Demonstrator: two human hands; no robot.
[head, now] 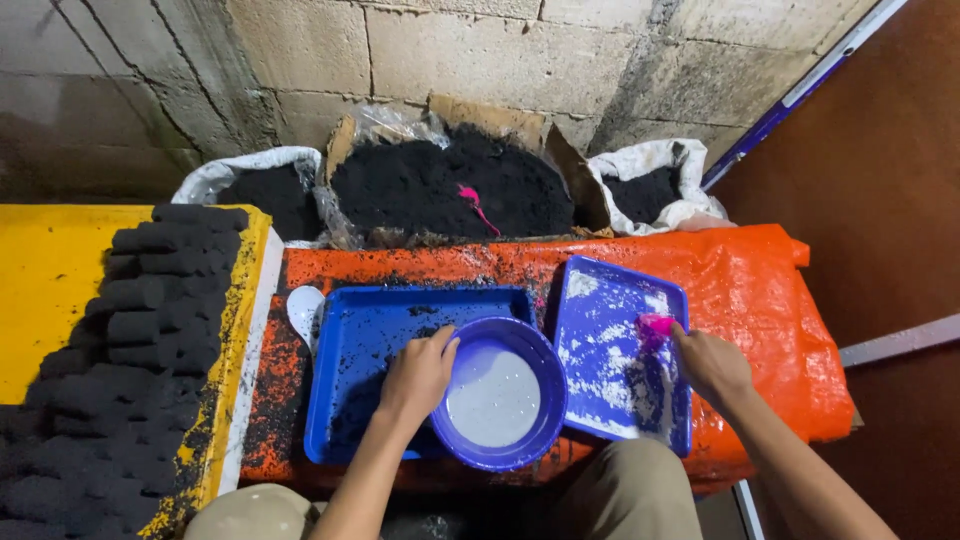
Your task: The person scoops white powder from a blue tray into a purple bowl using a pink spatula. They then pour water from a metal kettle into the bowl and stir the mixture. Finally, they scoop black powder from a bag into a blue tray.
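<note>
Left hand (418, 375) curled over the near-left rim of a blue bowl (500, 395), fingers hooked on the edge, thumb outside: a loose grip on the rim, not a tight fist. Bowl sitting partly in the left tray (370, 330) and overlapping its right edge, holding a pale grey-white liquid. Left tray blue, rectangular, dusted with black crumbs.

Right hand (710, 362) reaching onto the right tray (620, 350), fingers pinched around a small pink scoop (655, 325) at the tray's upper right. Right tray blue too, tilted a little, smeared with white powder and black dust. Both trays side by side, nearly touching, on an orange sheet (760, 290) covering the table.

White spoon (304, 310) lying just left of the left tray, on the sheet.

Behind the trays, against a block wall (500, 50): a cardboard box (450, 180) lined with plastic and heaped with black powder, a second pink tool (475, 205) stuck in the heap. White sacks of the same black powder on either side, left sack (260, 185) and right sack (650, 185).

At far left, a yellow board (50, 270) stacked with rows of black cylindrical briquettes (150, 330).

Knees in beige trousers (630, 490) at the bottom edge.
</note>
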